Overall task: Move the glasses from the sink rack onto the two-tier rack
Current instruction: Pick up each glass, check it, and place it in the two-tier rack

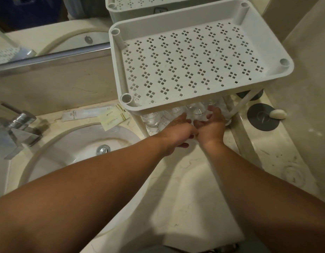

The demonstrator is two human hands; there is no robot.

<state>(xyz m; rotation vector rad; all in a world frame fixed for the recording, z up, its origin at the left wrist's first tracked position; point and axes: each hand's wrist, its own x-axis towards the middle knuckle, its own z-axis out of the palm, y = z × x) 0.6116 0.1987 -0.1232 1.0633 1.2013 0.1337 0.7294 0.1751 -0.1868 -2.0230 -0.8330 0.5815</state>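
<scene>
A white two-tier plastic rack (pixel 194 57) stands on the marble counter right of the sink; its perforated top tray holds nothing. Several clear glasses (pixel 152 118) stand on the lower tier, partly hidden under the top tray. Both my hands reach under the top tray. My left hand (pixel 176 134) and my right hand (pixel 211 126) cup one clear glass (pixel 197 112) between them at the front of the lower tier. How firmly each hand grips it is hard to see through the glass.
A round sink (pixel 81 143) with a chrome tap (pixel 19 125) lies to the left. Paper sachets (pixel 112 115) lie behind the sink. A dark round coaster (pixel 262 117) with a white soap (pixel 277 114) sits right of the rack. A mirror lines the back.
</scene>
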